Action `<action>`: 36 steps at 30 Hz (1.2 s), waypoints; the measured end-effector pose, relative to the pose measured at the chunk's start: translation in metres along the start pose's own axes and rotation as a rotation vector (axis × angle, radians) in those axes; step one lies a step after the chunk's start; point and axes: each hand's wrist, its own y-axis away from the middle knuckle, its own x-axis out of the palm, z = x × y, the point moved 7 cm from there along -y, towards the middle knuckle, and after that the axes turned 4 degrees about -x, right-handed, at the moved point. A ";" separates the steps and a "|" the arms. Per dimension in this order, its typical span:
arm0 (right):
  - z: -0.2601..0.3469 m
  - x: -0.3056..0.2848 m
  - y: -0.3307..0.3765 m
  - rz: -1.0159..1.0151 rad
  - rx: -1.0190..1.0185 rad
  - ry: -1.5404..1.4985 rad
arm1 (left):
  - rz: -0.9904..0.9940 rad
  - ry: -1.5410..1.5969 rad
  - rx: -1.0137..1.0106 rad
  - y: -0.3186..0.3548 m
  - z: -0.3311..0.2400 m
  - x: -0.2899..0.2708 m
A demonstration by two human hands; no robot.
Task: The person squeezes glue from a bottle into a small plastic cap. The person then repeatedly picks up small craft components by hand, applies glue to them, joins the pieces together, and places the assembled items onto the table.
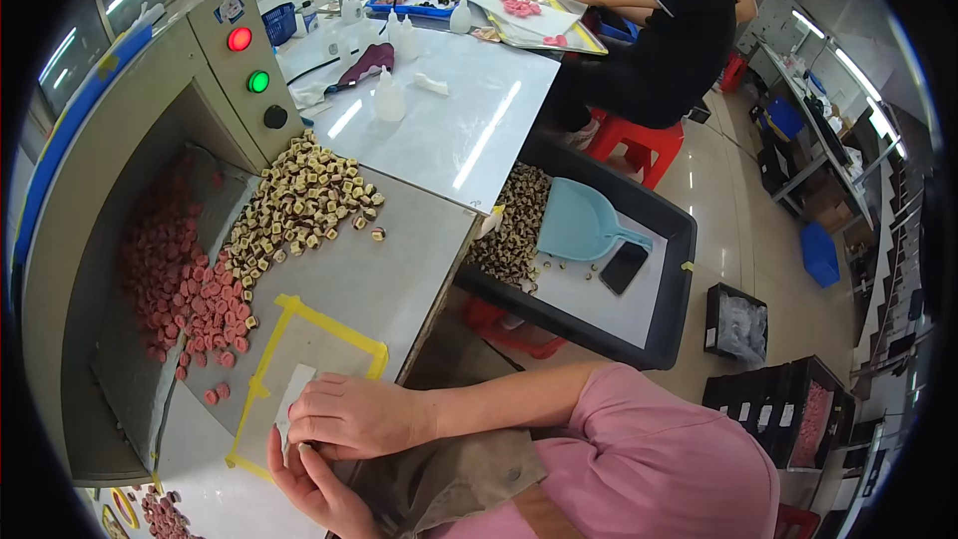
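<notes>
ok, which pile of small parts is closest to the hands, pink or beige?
The pink pile: its loose edge reaches down beside the yellow-taped rectangle near the right hand. The beige pile sits farther up the table.

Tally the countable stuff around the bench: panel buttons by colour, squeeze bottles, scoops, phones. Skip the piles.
Red button: 1
Green button: 1
Black button: 1
White squeeze bottles: at least 4; the far ones are small and partly hidden
Blue scoop: 1
Black phone: 1
Total: 9
</notes>
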 end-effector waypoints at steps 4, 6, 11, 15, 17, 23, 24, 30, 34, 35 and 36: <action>0.004 -0.002 0.004 0.049 0.047 -0.013 | -0.049 0.037 -0.014 0.007 -0.007 0.007; 0.007 -0.010 0.006 0.046 0.046 0.000 | -0.044 0.034 -0.011 0.012 -0.006 0.012; 0.005 -0.006 0.010 0.049 0.034 -0.066 | -0.039 -0.025 0.023 0.013 0.008 0.002; 0.011 -0.010 0.027 0.239 0.116 -0.141 | -0.032 0.015 -0.070 0.041 0.023 0.016; 0.001 0.000 0.020 0.278 0.163 -0.022 | 0.093 -0.023 -0.051 0.019 0.015 0.015; -0.041 0.115 -0.065 0.223 0.163 0.028 | -0.184 -0.307 0.106 -0.083 -0.002 -0.168; -0.041 0.124 -0.059 0.248 0.155 -0.011 | -0.257 -0.551 0.122 -0.081 -0.013 -0.198; -0.070 0.113 -0.079 0.290 0.118 -0.007 | -0.484 -1.175 0.285 -0.130 -0.021 -0.304; -0.076 0.094 -0.070 0.242 0.133 -0.021 | -0.472 -1.443 0.565 -0.171 -0.029 -0.332; -0.079 0.087 -0.070 0.216 0.143 -0.036 | -0.517 -1.346 0.595 -0.171 -0.027 -0.350; -0.077 0.085 -0.027 0.214 0.204 -0.077 | -0.456 -1.343 0.558 -0.155 0.021 -0.366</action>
